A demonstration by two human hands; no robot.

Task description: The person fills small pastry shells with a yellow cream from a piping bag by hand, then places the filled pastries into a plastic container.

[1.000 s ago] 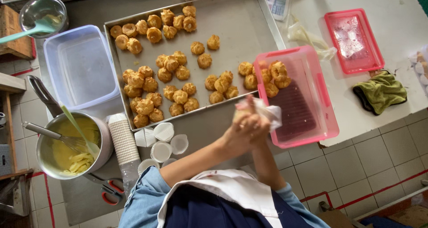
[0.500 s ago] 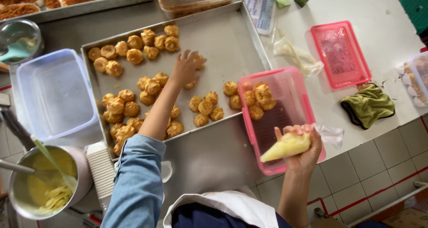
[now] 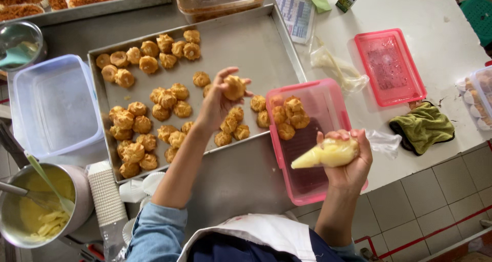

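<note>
Golden knobbly puff [image 3: 234, 87] pinched in left hand [image 3: 218, 100], right hand [image 3: 348, 162] clamped on cream-filled piping bag [image 3: 328, 154]

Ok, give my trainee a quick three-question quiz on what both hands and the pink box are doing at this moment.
1. True or false: the left hand holds a single cream puff above the metal tray.
2. What does the right hand grip?
A. a spoon
B. a piping bag of yellow cream
C. a green cloth
3. Fill in: the pink container holds a few puffs at its ____ end, away from the person.

Key: 1 true; 2 B; 3 far.
</note>
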